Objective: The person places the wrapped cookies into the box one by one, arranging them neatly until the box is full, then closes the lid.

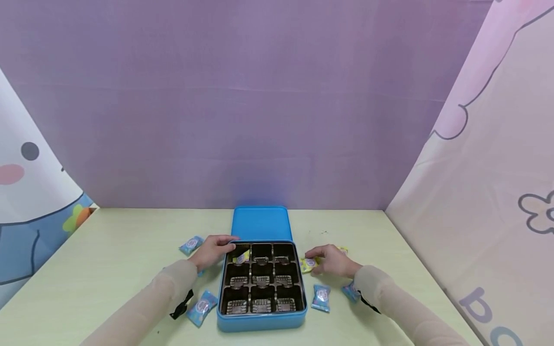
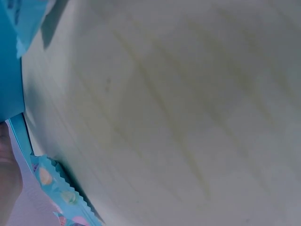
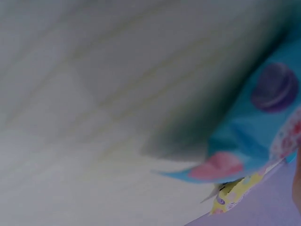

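Observation:
A blue box (image 1: 261,323) with a black divided tray stands with its lid (image 1: 261,223) raised at the back. One yellow wrapped candy (image 1: 241,257) lies in the tray's far left compartment. My left hand (image 1: 213,251) holds the box at its far left corner, thumb over the rim. Just right of the box, my right hand (image 1: 333,261) pinches another yellow wrapped candy (image 1: 308,264) between thumb and fingers. That hand partly covers a further yellow packet (image 1: 343,250) behind it. In the right wrist view, a blue wrapped candy (image 3: 254,127) looms close, with a yellow one (image 3: 237,193) beyond.
Blue wrapped candies lie left of the box, one near the back (image 1: 191,245) and one near the front (image 1: 202,308). On the right are two more, one beside the box (image 1: 321,298) and one by the right wrist (image 1: 351,291). A purple backdrop (image 1: 259,105) rises behind the table.

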Demonstrator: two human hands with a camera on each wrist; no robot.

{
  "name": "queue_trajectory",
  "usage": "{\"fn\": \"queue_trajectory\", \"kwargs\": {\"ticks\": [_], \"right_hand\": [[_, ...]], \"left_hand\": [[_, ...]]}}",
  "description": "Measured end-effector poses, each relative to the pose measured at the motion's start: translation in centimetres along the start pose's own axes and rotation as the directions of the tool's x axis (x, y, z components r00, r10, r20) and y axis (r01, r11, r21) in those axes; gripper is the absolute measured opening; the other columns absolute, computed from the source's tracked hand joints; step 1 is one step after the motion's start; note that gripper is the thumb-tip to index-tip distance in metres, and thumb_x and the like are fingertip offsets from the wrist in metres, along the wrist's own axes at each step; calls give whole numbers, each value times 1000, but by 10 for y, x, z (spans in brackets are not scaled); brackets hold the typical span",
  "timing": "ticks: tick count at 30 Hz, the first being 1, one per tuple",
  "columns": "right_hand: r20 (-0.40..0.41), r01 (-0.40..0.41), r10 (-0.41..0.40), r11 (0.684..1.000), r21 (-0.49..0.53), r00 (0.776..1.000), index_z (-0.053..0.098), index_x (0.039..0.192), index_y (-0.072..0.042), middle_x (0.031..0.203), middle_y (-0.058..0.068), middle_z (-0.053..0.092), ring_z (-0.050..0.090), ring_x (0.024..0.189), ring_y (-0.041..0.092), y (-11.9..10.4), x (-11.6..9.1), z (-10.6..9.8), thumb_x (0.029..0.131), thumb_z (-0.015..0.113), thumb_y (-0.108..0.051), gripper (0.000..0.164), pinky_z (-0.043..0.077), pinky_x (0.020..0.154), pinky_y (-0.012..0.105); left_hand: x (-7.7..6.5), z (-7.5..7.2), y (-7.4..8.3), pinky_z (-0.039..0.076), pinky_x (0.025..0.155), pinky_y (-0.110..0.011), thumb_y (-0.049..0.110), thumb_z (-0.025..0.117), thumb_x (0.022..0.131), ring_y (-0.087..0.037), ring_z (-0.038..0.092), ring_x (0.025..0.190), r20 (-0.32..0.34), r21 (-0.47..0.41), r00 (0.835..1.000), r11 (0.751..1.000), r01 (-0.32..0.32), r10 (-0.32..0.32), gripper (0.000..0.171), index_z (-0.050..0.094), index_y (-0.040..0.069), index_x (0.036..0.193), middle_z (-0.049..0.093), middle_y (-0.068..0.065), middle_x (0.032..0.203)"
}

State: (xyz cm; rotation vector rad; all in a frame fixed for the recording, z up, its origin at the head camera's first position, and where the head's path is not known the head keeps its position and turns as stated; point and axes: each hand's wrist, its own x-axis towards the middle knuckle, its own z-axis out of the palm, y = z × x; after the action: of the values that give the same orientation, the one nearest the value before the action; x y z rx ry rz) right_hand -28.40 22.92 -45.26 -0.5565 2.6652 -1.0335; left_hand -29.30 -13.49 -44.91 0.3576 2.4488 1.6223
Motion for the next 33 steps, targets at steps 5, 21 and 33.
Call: {"fn": "queue_trajectory", "kwargs": {"ticks": [5,21,33], "right_hand": [[-18,1,-1,999,-34,1000,66,109,-10,111,5,65,58,107,25,2,0,2,71,77,-7,40,44,97,45],[-28,9,-10,998,-57,1000,67,106,-9,106,3,67,61,99,20,-1,-2,0,70,78,-8,38,48,92,42],[-12,47,-48,996,-75,999,67,108,-8,106,4,67,62,97,20,-5,-2,0,71,77,-11,38,51,88,38]], "left_hand": [[0,0,0,42,97,-48,20,54,93,-35,44,124,-1,4,1000,1000,3,-3,34,58,9,125,47,-16,136],[1,-2,0,41,99,-49,19,54,93,-35,43,124,16,7,1000,1000,10,-10,34,57,9,126,46,-16,137],[-1,-1,-1,43,97,-47,20,55,93,-35,45,123,-5,20,1000,1000,-5,6,33,59,10,124,48,-16,135]]}}
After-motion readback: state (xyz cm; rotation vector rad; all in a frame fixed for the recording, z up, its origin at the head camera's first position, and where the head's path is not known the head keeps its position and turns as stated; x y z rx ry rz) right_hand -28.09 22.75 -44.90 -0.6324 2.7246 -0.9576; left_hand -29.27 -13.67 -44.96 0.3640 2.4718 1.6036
